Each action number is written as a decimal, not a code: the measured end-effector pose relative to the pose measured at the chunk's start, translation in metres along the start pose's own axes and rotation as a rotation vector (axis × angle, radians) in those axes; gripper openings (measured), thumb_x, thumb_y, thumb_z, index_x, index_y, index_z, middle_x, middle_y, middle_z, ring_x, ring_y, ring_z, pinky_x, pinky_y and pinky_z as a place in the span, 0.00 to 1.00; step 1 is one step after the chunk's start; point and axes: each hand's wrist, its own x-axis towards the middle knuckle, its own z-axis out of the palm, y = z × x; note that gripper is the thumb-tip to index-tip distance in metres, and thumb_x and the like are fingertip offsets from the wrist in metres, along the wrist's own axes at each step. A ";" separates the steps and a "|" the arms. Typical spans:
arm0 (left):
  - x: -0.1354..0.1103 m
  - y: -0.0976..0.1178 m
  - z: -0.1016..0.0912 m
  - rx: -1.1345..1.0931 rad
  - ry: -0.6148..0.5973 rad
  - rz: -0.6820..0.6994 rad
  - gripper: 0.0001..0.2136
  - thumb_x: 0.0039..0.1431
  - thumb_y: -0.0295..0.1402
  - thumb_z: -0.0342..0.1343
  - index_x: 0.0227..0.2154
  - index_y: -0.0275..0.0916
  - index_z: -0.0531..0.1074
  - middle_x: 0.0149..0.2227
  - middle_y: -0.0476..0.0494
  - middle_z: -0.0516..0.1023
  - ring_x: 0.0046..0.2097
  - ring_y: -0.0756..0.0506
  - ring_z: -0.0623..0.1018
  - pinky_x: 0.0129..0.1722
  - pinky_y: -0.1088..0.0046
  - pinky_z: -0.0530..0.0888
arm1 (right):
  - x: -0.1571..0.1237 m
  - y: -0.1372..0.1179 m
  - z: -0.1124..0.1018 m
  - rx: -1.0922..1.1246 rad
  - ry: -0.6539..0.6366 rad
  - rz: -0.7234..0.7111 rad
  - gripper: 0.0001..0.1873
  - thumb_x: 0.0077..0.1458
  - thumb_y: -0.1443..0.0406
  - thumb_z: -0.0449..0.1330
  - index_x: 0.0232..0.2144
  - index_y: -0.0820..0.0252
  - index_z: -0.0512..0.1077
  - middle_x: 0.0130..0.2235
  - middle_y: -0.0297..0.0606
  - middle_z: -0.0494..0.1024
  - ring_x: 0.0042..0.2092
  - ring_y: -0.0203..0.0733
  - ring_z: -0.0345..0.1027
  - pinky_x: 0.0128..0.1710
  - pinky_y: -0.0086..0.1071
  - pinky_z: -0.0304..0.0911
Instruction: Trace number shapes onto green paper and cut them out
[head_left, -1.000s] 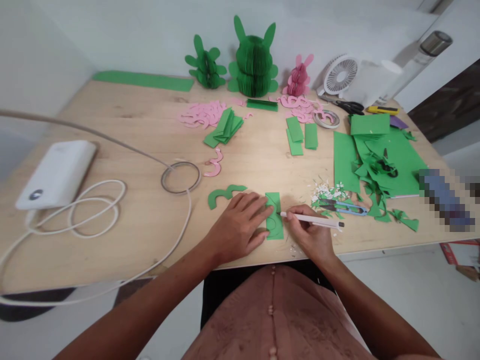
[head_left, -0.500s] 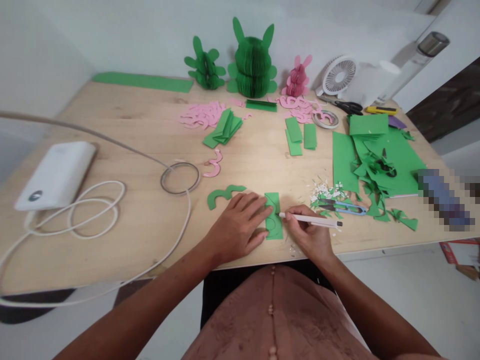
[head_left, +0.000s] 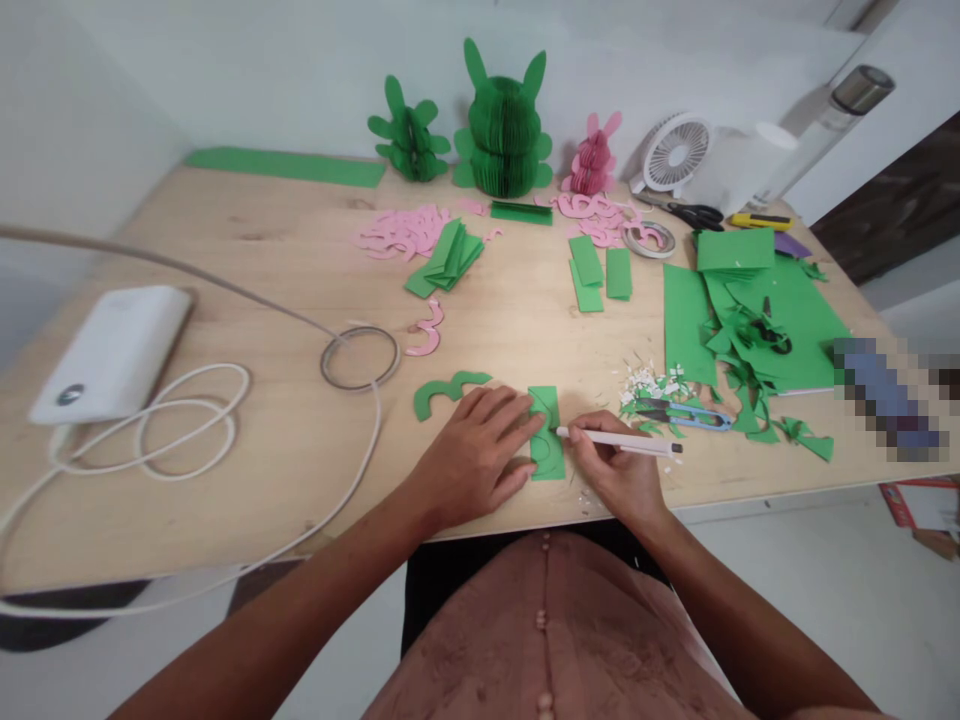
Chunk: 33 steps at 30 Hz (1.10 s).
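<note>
My left hand (head_left: pixel 474 455) lies flat, fingers spread, pressing down on a small green paper rectangle (head_left: pixel 547 440) near the front edge of the wooden table (head_left: pixel 247 440). A curved template shape lies on that rectangle under my fingertips. My right hand (head_left: pixel 611 470) is closed round a white pen (head_left: pixel 622 441), whose tip touches the right side of the green rectangle. A green cut-out curl (head_left: pixel 444 391) lies just left of my left hand's fingers.
Blue snips (head_left: pixel 690 415) and paper scraps lie right of my right hand. Green sheets (head_left: pixel 750 310) pile at the right. Pink cut-outs (head_left: pixel 405 230), folded green strips (head_left: pixel 446 255), tape rolls (head_left: pixel 360 356), a white power bank (head_left: pixel 112 350) with cable, paper figures (head_left: pixel 506 125) and a fan (head_left: pixel 675 150) stand farther back.
The pen tip has crept slightly left along the green rectangle. My left hand stays pressed in place.
</note>
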 end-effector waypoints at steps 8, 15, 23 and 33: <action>0.000 0.000 0.000 0.003 -0.009 0.003 0.19 0.63 0.37 0.51 0.54 0.35 0.70 0.56 0.34 0.71 0.58 0.34 0.66 0.58 0.49 0.62 | -0.001 0.001 0.000 0.017 0.027 0.010 0.08 0.57 0.62 0.58 0.29 0.58 0.74 0.27 0.35 0.77 0.27 0.37 0.69 0.26 0.28 0.64; -0.001 -0.001 0.000 -0.001 -0.011 0.004 0.19 0.63 0.37 0.50 0.54 0.35 0.69 0.56 0.34 0.71 0.58 0.34 0.65 0.58 0.49 0.62 | 0.000 0.001 0.000 0.025 0.005 0.007 0.07 0.57 0.63 0.59 0.29 0.58 0.74 0.27 0.35 0.77 0.27 0.36 0.69 0.26 0.28 0.64; 0.000 0.000 0.000 0.003 -0.003 0.005 0.19 0.64 0.37 0.50 0.54 0.35 0.70 0.56 0.34 0.71 0.58 0.34 0.66 0.58 0.49 0.62 | -0.001 0.002 0.001 0.022 0.016 0.008 0.08 0.57 0.63 0.59 0.28 0.58 0.74 0.26 0.34 0.77 0.27 0.36 0.69 0.26 0.27 0.64; 0.000 0.000 0.000 0.002 -0.010 -0.001 0.19 0.63 0.38 0.50 0.54 0.35 0.70 0.56 0.34 0.71 0.58 0.34 0.65 0.58 0.49 0.62 | 0.000 0.001 0.001 0.036 0.011 -0.010 0.05 0.57 0.65 0.59 0.30 0.58 0.74 0.27 0.33 0.77 0.27 0.35 0.69 0.26 0.27 0.63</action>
